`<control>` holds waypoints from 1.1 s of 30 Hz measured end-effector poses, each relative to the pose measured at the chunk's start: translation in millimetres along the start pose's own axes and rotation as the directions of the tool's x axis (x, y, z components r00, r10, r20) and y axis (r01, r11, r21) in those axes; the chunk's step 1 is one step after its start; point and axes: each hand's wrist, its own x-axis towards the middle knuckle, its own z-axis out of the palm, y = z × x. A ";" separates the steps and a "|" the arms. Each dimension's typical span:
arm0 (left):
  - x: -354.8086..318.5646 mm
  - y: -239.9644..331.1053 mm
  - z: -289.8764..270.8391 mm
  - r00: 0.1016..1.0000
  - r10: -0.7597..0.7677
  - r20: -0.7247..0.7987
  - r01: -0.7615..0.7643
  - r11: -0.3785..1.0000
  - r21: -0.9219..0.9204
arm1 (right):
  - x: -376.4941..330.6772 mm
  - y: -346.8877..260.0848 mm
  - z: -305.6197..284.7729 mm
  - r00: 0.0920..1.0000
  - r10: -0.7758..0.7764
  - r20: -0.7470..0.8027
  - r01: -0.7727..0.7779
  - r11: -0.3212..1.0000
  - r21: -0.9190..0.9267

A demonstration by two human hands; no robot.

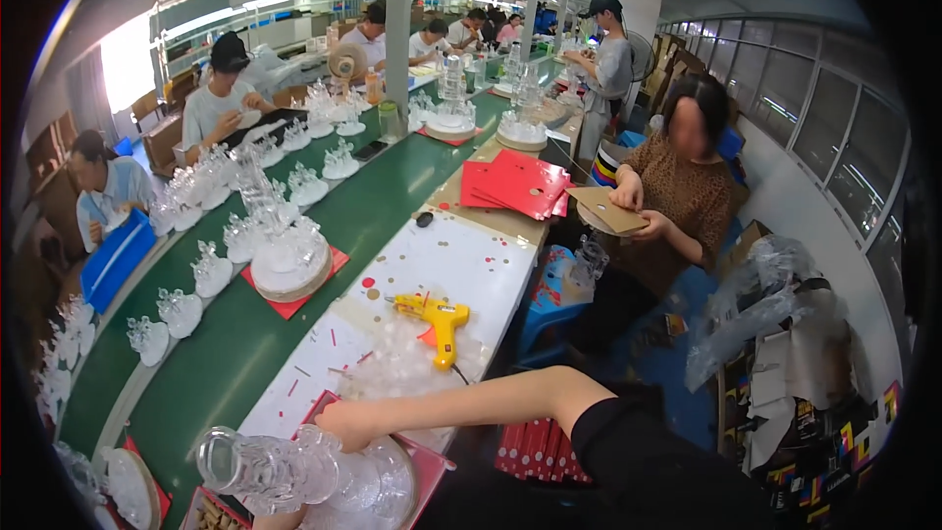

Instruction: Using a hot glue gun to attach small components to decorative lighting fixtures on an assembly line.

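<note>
Close in front of me, a clear tower ornament [285, 471] with a rounded, see-through top leans to the left in view. Its wide round base [392, 491] is next to a red square board [432, 461]. My right hand [348, 424] is closed against the far side of the ornament, its fingertips hidden behind it. Only a sliver of my left hand [283, 520] shows under the ornament at the lower edge, fingers out of sight. A yellow hot glue gun [439, 324] lies on the white tabletop beyond my right forearm.
Clear ornaments [180, 312] line the green conveyor belt [373, 206] at left; a larger one [291, 260] stands on a red board. Red sheets [515, 184] lie farther up the table. A co-worker [687, 167] at right holds a brown board. Plastic-wrapped cartons [795, 383] sit at right.
</note>
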 end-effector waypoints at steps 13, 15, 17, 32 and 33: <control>-97.6 237.4 -85.4 0.842 -0.319 -0.436 0.069 0.864 -0.499 | -136.5 6.4 -1.2 0.924 0.125 -0.362 -0.081 0.988 0.135; -92.7 253.1 -84.5 0.842 -0.172 -0.512 0.048 0.968 -0.246 | -170.4 -4.5 16.2 0.961 0.013 -0.276 0.021 0.993 0.120; -90.5 252.2 -71.3 0.805 -0.259 -0.535 0.098 0.946 -0.310 | -178.1 0.1 37.9 0.990 0.011 -0.142 0.005 0.994 0.113; -57.7 284.4 -23.2 0.935 -0.343 -0.093 0.344 0.939 -0.003 | -173.4 -7.1 11.1 0.992 -0.017 0.125 0.024 0.998 -0.054; -55.4 285.1 -25.0 0.936 -0.341 -0.091 0.342 0.940 -0.005 | -176.2 -24.2 -18.8 0.997 0.071 -0.008 -0.071 0.997 0.024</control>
